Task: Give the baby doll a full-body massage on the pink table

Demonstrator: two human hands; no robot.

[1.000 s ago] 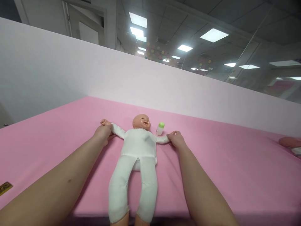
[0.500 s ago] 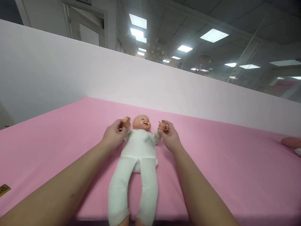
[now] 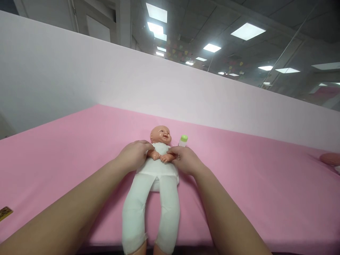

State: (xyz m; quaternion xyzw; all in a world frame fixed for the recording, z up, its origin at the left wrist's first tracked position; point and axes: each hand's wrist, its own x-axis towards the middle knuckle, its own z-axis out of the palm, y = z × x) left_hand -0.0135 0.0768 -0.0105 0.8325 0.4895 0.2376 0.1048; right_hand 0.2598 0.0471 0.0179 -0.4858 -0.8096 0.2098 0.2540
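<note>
A baby doll (image 3: 158, 168) with a bald plastic head and white cloth body lies on its back on a pink-covered table (image 3: 247, 184). Its head points away from me, and its lower legs run out of the bottom of the view. My left hand (image 3: 135, 155) is closed round the doll's arm on the left side. On the other side, my right hand (image 3: 186, 159) grips the other arm near the wrist. Both doll hands rest on its chest, almost touching. Beyond my right hand stands a small bottle (image 3: 183, 140) with a green cap, its lower part hidden.
A white wall panel (image 3: 148, 81) borders the table at the back, with glass above it. At the right edge lies a pinkish rounded object (image 3: 329, 159), partly cut off. A small yellow-and-black item (image 3: 5, 213) sits at the left edge.
My hands have brought the doll's arms inward and down, from beside its head to across its chest. The green-capped bottle now shows behind my right hand. The view has tilted slightly.
</note>
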